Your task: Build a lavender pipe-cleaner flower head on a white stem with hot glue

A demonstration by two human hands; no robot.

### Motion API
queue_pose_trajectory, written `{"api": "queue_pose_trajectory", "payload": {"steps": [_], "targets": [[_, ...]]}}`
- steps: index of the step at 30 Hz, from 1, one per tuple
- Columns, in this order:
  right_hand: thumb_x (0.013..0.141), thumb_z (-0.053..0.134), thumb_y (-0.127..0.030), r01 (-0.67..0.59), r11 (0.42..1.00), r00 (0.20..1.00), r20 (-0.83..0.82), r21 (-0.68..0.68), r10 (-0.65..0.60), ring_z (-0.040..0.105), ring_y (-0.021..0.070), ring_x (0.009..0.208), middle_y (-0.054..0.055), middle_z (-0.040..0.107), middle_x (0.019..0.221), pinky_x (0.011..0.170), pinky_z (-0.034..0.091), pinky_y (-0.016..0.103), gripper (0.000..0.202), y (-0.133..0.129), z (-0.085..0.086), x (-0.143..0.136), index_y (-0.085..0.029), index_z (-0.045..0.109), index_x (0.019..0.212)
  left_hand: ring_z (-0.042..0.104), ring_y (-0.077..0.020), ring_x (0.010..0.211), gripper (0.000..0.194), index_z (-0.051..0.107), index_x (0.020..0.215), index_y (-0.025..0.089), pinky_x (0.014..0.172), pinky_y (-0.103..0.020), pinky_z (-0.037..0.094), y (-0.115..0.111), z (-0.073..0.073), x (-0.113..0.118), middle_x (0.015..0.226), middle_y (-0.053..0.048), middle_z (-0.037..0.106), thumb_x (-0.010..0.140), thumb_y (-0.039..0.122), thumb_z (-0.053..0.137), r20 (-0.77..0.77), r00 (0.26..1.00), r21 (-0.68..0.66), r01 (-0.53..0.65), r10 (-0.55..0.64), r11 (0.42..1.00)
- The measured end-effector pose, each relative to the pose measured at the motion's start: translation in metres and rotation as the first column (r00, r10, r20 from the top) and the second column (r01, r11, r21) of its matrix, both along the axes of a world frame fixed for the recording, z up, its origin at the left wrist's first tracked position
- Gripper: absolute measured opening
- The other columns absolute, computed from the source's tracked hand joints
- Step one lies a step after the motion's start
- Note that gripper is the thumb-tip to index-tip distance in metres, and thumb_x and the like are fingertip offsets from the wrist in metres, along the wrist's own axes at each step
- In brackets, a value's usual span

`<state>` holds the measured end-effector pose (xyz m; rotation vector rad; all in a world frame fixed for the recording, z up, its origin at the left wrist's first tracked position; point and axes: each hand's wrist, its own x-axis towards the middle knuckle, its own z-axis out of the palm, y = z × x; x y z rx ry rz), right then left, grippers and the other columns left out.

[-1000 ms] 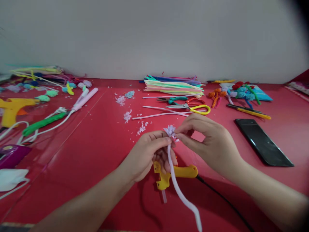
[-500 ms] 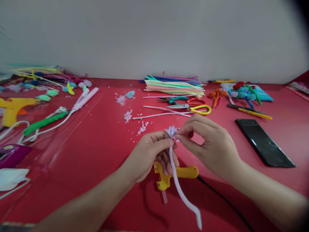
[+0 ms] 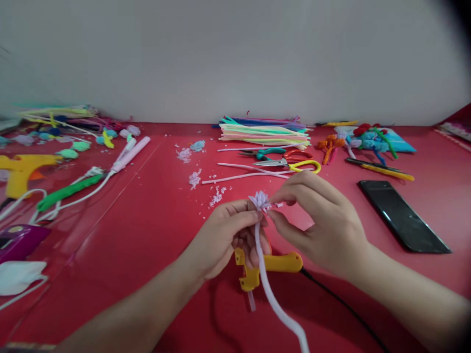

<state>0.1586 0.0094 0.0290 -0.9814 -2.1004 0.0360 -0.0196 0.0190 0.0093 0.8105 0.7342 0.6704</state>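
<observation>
Above the yellow glue gun, the left hand pinches the lilac tuft near its base, a steady anchor; the right hand, fingertips parted, should tease it lightly.

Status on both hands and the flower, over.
Left hand pinching lilac flower. Right hand beside it, thumb and finger parted. Yellow glue gun lying beneath left hand.

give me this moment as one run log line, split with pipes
left hand: pinching lilac fuzzy flower below its head | right hand: fingertips parted beside it | yellow glue gun: on red table under hands
</observation>
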Motion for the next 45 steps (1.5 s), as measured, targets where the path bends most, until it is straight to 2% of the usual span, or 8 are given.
{"api": "queue_pose_trajectory", "payload": {"steps": [16, 24, 29, 33, 36, 40, 42, 45], "targets": [[0.086, 0.055, -0.010, -0.004, 0.998, 0.998, 0.057, 0.064, 0.000, 0.053, 0.0160, 0.073, 0.005, 0.058, 0.079, 0.067, 0.044, 0.031, 0.008, 0.000, 0.000, 0.000, -0.017, 0.058, 0.082, 0.056, -0.0082, 0.032, 0.015, 0.056, 0.072, 0.014, 0.033, -0.014, 0.046, -0.001, 0.003, 0.002, 0.053, -0.002, 0.069, 0.086, 0.017, 0.052, -0.041, 0.999, 0.079, 0.007, -0.004, 0.997], [0.086, 0.056, -0.014, -0.098, 0.956, 0.919, -0.394, -0.278, -0.020, 0.052, 0.0139, 0.073, 0.001, 0.055, 0.078, 0.065, 0.044, 0.027, 0.008, -0.009, 0.025, 0.009, -0.021, 0.057, 0.081, 0.059, -0.0089, 0.038, 0.011, 0.063, 0.080, 0.015, 0.037, -0.015, 0.047, -0.002, 0.003, -0.006, 0.061, -0.003, 0.071, 0.087, 0.022, 0.057, -0.024, 0.991, 0.271, -0.123, 0.135, 0.955], [0.090, 0.054, -0.028, -0.086, 0.903, 0.871, -0.471, -0.422, -0.137, 0.049, 0.0124, 0.063, -0.002, 0.052, 0.064, 0.057, 0.038, 0.026, 0.024, -0.015, 0.043, 0.015, -0.021, 0.055, 0.067, 0.060, -0.0077, 0.046, 0.011, 0.069, 0.082, 0.017, 0.042, -0.015, 0.048, -0.009, 0.008, -0.014, 0.070, -0.002, 0.070, 0.087, 0.021, 0.059, -0.012, 0.967, 0.490, -0.217, 0.255, 0.844], [0.085, 0.059, -0.025, -0.312, 0.668, 0.873, -0.481, -0.676, -0.078, 0.055, 0.0117, 0.071, -0.002, 0.061, 0.074, 0.064, 0.043, 0.022, 0.009, -0.015, 0.041, 0.004, -0.021, 0.063, 0.078, 0.062, -0.0086, 0.053, 0.014, 0.070, 0.084, 0.021, 0.052, -0.017, 0.051, -0.015, 0.011, -0.018, 0.065, 0.001, 0.066, 0.086, 0.015, 0.058, -0.054, 0.942, 0.727, -0.189, 0.330, 0.660], [0.084, 0.058, -0.029, -0.462, 0.497, 0.812, -0.575, -0.734, -0.095, 0.056, 0.0117, 0.073, -0.001, 0.064, 0.078, 0.064, 0.043, 0.022, 0.012, -0.014, 0.035, -0.002, -0.020, 0.064, 0.081, 0.063, -0.0115, 0.057, 0.013, 0.070, 0.087, 0.021, 0.056, -0.021, 0.052, -0.015, 0.012, -0.020, 0.071, -0.001, 0.068, 0.085, 0.015, 0.059, -0.085, 0.908, 0.859, -0.143, 0.411, 0.492], [0.081, 0.057, -0.028, -0.518, 0.406, 0.768, -0.618, -0.753, -0.167, 0.052, 0.0111, 0.067, -0.001, 0.060, 0.074, 0.058, 0.040, 0.022, 0.010, -0.013, 0.032, -0.003, -0.019, 0.062, 0.080, 0.066, -0.0169, 0.080, 0.020, 0.072, 0.093, 0.026, 0.072, -0.026, 0.052, -0.011, 0.014, -0.020, 0.089, -0.004, 0.073, 0.082, 0.013, 0.060, -0.117, 0.849, 0.946, -0.062, 0.516, 0.317], [0.077, 0.058, -0.025, -0.508, 0.395, 0.773, -0.608, -0.765, -0.183, 0.051, 0.0116, 0.066, -0.001, 0.058, 0.071, 0.059, 0.039, 0.023, 0.009, -0.013, 0.033, -0.003, -0.018, 0.062, 0.078, 0.065, -0.0172, 0.082, 0.024, 0.071, 0.096, 0.029, 0.074, -0.026, 0.051, -0.010, 0.014, -0.020, 0.092, -0.003, 0.073, 0.082, 0.013, 0.060, -0.125, 0.836, 0.960, -0.035, 0.534, 0.279], [0.074, 0.059, -0.024, -0.499, 0.375, 0.783, -0.592, -0.782, -0.192, 0.052, 0.0134, 0.069, 0.001, 0.059, 0.074, 0.061, 0.039, 0.025, 0.010, -0.013, 0.035, -0.003, -0.017, 0.063, 0.079, 0.066, -0.0192, 0.079, 0.024, 0.072, 0.098, 0.030, 0.071, -0.028, 0.053, -0.011, 0.012, -0.021, 0.090, -0.003, 0.073, 0.083, 0.016, 0.060, -0.187, 0.811, 0.951, 0.009, 0.554, 0.308]]}}
